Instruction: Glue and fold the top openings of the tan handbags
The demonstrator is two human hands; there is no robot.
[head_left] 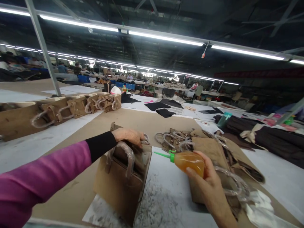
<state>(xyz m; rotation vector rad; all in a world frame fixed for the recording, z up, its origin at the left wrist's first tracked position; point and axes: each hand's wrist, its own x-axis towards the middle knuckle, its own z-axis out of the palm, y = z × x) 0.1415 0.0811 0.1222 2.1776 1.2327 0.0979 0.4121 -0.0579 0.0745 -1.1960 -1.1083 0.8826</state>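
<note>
Right hand (211, 182): grip wrapped round squeeze bottle (190, 161), amber liquid (186, 164) inside. Left hand (128, 136) atop brown bag (118, 188), grip unclear.

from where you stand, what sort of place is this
Likely a handbag factory: a row of tan handbags at left, another bag under the left hand, and strip lights over worktables behind.

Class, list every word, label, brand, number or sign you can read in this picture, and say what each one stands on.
Readable text: none.
Red banner at the back right: too dark and blurred to tell any lettering.
Amber bottle with the green nozzle: no lettering visible.
Upright brown bag: no label or brand can be made out.
Teal container: too small and blurred to tell.
</note>
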